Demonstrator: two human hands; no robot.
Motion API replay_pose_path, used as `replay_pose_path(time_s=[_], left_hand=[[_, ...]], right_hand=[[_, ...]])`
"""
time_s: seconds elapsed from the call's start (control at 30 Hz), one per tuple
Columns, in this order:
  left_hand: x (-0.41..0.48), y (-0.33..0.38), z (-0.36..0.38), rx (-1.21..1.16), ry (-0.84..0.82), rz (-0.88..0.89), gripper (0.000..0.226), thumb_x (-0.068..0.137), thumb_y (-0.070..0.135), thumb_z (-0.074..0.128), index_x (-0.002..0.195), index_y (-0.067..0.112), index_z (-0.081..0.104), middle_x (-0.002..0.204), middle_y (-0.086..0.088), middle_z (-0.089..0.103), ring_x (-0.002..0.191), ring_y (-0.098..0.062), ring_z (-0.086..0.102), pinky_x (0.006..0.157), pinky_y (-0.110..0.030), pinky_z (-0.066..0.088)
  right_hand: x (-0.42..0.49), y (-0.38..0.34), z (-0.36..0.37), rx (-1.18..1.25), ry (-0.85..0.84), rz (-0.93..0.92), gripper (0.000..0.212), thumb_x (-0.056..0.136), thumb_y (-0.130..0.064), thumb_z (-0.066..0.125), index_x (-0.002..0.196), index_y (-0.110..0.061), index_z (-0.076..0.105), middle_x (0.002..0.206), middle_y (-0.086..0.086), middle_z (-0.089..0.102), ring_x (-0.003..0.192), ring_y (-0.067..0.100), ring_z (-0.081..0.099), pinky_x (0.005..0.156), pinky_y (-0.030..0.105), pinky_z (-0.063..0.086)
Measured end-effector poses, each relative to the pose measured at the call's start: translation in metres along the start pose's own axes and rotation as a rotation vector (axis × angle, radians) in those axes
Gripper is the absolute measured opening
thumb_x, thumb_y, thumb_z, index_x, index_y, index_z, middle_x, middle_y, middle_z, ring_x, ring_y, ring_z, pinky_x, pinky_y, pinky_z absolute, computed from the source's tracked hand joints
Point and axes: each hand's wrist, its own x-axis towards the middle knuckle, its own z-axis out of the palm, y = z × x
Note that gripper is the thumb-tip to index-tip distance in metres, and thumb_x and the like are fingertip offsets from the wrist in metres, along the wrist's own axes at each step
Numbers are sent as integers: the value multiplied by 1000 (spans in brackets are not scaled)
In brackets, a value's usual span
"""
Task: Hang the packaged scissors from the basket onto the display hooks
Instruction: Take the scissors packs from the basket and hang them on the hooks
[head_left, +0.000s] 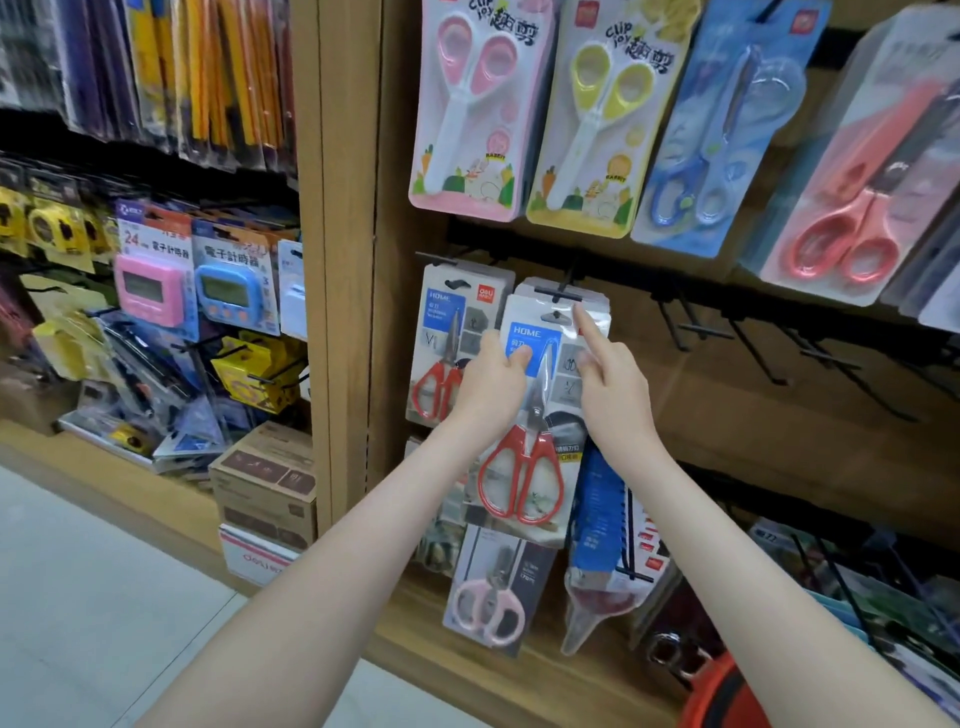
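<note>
Red handles stood out in the blue-labelled grey card pack of steel scissors (524, 467), alongside a pink rabbit-printed blister pack (457, 171), a yellow rabbit-printed blister pack (582, 197) and a pink square plastic timer (148, 288).

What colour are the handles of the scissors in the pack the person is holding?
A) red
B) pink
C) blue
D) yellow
A: the pack gripped by the left hand shows scissors with red handles.
</note>
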Motion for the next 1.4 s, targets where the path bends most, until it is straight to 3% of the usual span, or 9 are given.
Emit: replay_pose_path(time_s=[0.17,0.3,0.4,0.57,0.67,0.87,1.0,1.1,1.4], left_hand=[[-3,-9,9,194,99,259,55,101,14,46,150,20,20,134,-1,31,112,-7,44,89,-5,39],[-3,-33,17,585,22,398,67,101,22,46,155,25,6,159,-17,6,147,-31,10,120,-45,16],[3,-39,17,533,-98,389,81,100,11,45,148,36,-15,161,-10,-13,150,-28,-5,120,-45,23],[10,-31,15,531,-137,299,102,92,-6,48,136,53,-23,160,-7,-21,144,-32,28,77,-20,53],[10,-33,17,545,-95,356,92,98,4,44,135,53,-25,161,-9,-19,146,-33,25,92,-32,54],[-20,-40,31,596,55,402,73,100,15,45,154,34,0,161,-11,-18,149,-33,5,119,-40,20],[-62,-42,46,633,36,392,67,98,16,50,155,21,16,160,-20,-8,147,-38,5,117,-41,12],[-109,-37,81,616,-84,386,67,97,15,52,154,14,17,160,-23,-5,148,-38,-1,120,-48,10],[-292,-69,241,546,-570,348,64,84,9,60,144,3,39,153,-33,19,141,-47,23,117,-51,21]], right_hand=[[3,10,7,2,-172,24,92,89,-13,67,149,-46,7,117,0,29,104,9,45,88,9,40],[1,20,14,-208,-139,-48,94,91,-11,59,146,-49,-7,136,3,18,128,24,24,102,23,20],[-2,24,24,-323,-110,-35,105,88,-9,62,142,-52,-18,152,4,2,131,27,18,98,27,27],[-3,35,31,-281,-48,65,104,90,-1,59,145,-50,-15,159,3,-5,139,31,14,107,36,30],[-4,37,28,-208,-81,30,103,90,0,57,143,-50,-16,159,3,-2,139,30,15,101,28,25],[-40,47,-10,-264,-104,6,97,93,-17,62,148,-44,-12,161,1,-3,142,28,8,110,41,27],[-98,75,-55,-280,-72,55,95,91,-15,64,150,-40,-5,158,-1,9,139,20,13,105,32,28],[-161,111,-89,-316,-3,130,91,84,-8,71,153,-22,13,149,12,28,136,27,25,105,25,17],[-369,235,-167,-535,-220,483,92,74,-11,80,149,-7,26,141,21,42,129,40,40,107,43,30]])
